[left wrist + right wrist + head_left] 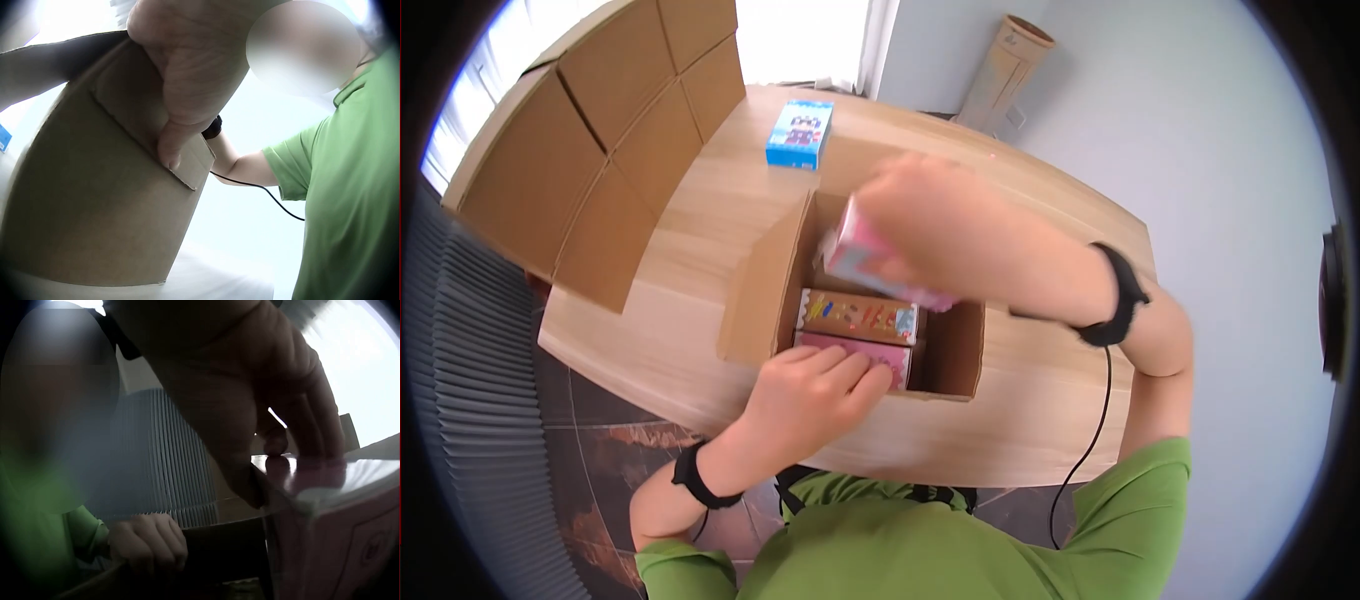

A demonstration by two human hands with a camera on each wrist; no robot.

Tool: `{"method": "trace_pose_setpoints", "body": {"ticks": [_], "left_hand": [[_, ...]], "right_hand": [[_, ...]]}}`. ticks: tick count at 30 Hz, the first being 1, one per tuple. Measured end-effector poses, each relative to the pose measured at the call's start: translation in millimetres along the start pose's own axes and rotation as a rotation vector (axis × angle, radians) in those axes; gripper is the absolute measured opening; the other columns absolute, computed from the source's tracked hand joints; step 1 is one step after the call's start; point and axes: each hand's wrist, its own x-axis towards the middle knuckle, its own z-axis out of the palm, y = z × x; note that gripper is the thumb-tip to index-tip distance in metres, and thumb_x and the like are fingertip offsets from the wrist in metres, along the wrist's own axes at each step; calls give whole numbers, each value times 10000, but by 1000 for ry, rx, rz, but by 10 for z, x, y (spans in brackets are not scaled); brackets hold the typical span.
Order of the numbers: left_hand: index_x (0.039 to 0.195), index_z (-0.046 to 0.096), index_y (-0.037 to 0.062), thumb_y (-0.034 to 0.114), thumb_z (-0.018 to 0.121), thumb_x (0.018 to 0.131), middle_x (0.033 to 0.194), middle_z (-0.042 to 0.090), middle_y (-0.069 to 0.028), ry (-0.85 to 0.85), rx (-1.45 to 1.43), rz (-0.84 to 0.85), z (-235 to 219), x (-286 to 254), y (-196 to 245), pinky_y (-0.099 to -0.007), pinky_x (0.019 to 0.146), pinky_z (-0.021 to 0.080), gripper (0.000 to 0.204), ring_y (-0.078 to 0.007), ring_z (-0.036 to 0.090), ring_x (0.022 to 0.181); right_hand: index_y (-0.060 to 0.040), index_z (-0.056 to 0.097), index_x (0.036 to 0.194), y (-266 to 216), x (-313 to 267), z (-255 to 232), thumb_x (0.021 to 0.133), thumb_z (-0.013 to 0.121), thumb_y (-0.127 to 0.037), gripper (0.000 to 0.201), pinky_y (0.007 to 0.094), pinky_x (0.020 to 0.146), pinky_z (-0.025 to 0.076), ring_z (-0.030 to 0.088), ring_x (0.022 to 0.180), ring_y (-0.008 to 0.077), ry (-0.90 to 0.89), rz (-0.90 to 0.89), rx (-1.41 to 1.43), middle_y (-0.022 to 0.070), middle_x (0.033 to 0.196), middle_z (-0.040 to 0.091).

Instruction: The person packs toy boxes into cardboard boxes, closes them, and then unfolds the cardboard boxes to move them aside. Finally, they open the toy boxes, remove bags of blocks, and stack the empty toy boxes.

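A pink box (855,250) hangs tilted over the open cardboard carton (755,310), pinched from above by my right hand (925,215). The right wrist view shows thumb and fingers spread over the top of that pink box (331,537). My left hand (810,395) grips the carton's near wall. In the left wrist view its thumb (170,150) presses on the outside flap, while the other fingertips are hidden behind the wall. Inside the carton, a brown patterned box (857,316) lies beside another pink box (890,357), which my left fingers partly cover.
A blue box (800,135) with a cartoon figure stands on the wooden table (1040,400) beyond the carton. Large folded cardboard panels (600,150) rise at the left. A black cable (1105,410) runs down from the right wrist. A tall cardboard tube (1005,75) stands behind the table.
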Motion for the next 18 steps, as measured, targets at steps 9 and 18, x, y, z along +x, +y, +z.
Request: {"method": "trace_pose_setpoints", "body": {"ticks": [9,18], "left_hand": [[636,432,112,232,674,615,569,407,-4,-29,-21,6,51,-19,-6,-279,466,378,271,-160,465,511],[626,427,89,238,696,610,555,385,-27,-68,-58,-14,-1,20,24,-300,465,372,308,-189,455,512]], "right_hand": [[81,502,886,94,77,292,752,629,-139,287,388,650,493,575,869,345,-354,-109,201,219,795,570],[71,476,926,166,-133,423,700,598,-48,283,388,565,509,625,711,316,-456,16,64,182,765,605]]}}
